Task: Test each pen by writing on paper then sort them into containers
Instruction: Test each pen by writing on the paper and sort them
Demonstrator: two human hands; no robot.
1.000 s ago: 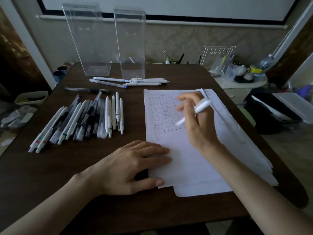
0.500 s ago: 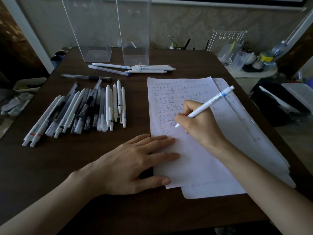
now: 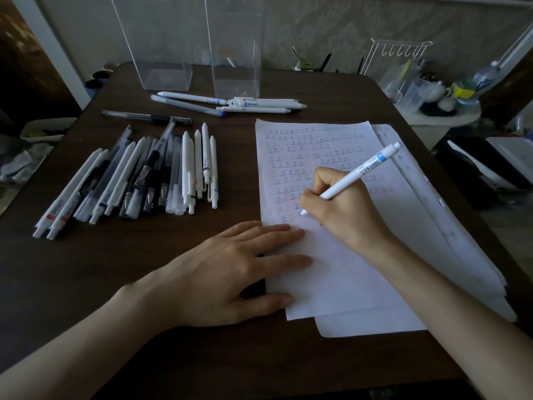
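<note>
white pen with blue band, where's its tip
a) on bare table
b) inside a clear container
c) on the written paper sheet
c: the right hand holds the white pen with blue band, tip down on the written white paper sheet beside the lowest marks.

The right hand (image 3: 343,209) grips a white pen (image 3: 350,180), its tip seemingly touching the top sheet (image 3: 331,272). The left hand (image 3: 230,272) lies flat on the sheet's edge, beside a pen row (image 3: 138,177) on the dark surface (image 3: 86,269).
</note>
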